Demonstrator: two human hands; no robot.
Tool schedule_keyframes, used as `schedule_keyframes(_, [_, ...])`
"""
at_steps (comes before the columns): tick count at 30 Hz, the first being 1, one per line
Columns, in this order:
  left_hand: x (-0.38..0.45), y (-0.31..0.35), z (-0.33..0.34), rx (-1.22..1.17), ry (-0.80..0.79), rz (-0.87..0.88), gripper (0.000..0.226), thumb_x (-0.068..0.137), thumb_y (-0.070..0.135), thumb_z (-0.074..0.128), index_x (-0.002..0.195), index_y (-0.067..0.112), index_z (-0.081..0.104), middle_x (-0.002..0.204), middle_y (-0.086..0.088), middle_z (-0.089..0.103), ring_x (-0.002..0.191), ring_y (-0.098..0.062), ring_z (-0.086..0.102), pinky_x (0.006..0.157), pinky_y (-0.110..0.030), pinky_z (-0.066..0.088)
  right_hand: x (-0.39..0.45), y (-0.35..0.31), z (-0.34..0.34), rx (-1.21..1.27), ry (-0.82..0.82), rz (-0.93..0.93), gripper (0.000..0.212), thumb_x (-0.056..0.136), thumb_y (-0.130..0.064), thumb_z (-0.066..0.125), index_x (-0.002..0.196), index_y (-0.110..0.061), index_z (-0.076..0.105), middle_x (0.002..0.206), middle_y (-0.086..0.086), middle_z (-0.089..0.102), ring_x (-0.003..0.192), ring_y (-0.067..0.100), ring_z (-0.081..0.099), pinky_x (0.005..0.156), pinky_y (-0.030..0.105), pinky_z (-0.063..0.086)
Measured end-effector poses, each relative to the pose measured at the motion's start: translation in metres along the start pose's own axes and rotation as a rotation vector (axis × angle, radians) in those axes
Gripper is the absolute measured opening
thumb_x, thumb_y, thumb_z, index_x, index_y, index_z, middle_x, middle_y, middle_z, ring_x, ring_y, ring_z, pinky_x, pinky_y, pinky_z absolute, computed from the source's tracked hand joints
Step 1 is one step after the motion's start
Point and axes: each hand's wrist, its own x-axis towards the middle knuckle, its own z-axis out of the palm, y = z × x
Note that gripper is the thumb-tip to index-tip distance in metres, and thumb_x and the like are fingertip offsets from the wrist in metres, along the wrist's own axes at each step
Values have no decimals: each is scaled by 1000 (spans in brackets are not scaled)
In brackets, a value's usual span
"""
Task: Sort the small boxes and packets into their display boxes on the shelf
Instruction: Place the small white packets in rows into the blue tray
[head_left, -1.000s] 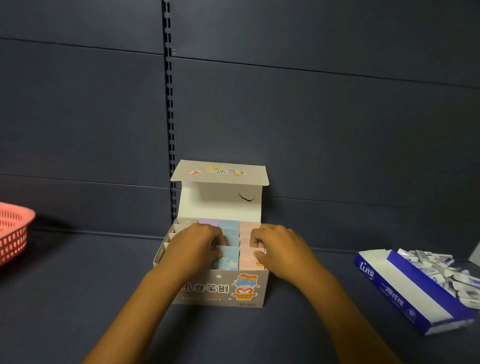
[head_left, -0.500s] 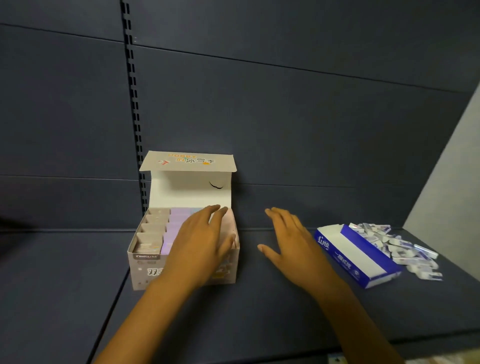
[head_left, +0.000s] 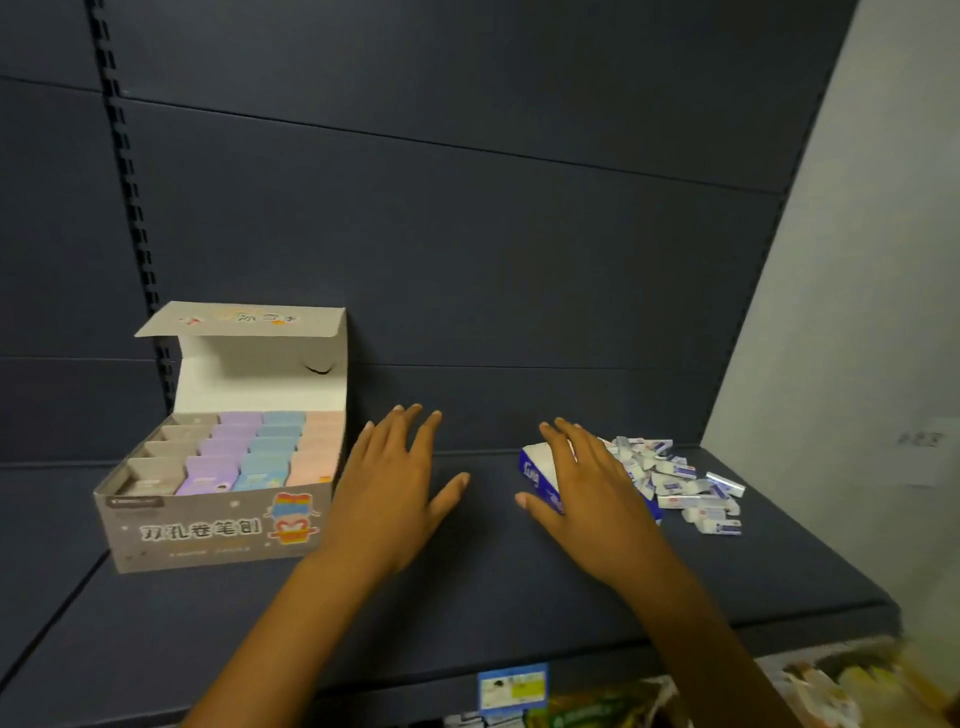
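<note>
On the dark shelf (head_left: 467, 597) stands a grey display box (head_left: 208, 530) at the left, its lid flap folded up against the back panel. Inside it, small boxes (head_left: 260, 452) sit upright in four neat rows running front to back: grey-beige, lilac, blue and pink, from left to right.

The left hand (head_left: 395, 493) is spread flat with straight, splayed fingers just to the right of the grey display box, holding nothing; whether its edge touches the box wall cannot be told. The right hand (head_left: 587, 493) is likewise spread with straight fingers and holds nothing. It lies over the near end of a blue and white display box (head_left: 537, 467), hiding most of it, and whether the palm rests on the box or is above it cannot be told.

Just beyond and to the right of that blue box, a loose heap of small white and blue packets (head_left: 675, 478) lies on the shelf, near the pale side wall (head_left: 857, 312).

On the shelf's front edge sits a blue and yellow price label (head_left: 511, 686), and blurred goods show on the level beneath.
</note>
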Motion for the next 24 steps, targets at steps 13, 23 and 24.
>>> schedule_keyframes(13, [24,139,73,-37,-83,-61,77,91,65,32,153,29,6,161,3,5,149,-18,4,117,-33,-1,-21,154,-22,13,-104,117,90,82,-65,52,151,-28,9,159,-4,13,145,19,19,112,38,29])
schedule_keyframes(23, [51,176,103,-61,-184,-51,75,93,62,36,152,29,5,161,4,7,147,-20,10,119,-36,8,-14,197,-25,-19,-178,190,82,89,-58,47,152,-24,6,160,0,8,146,22,13,116,38,20])
schedule_keyframes(24, [54,178,106,-69,-196,-49,75,93,61,38,152,28,5,160,4,7,147,-20,11,119,-35,10,-12,200,-25,-33,-197,200,82,89,-58,46,152,-23,5,160,1,7,146,22,13,116,38,19])
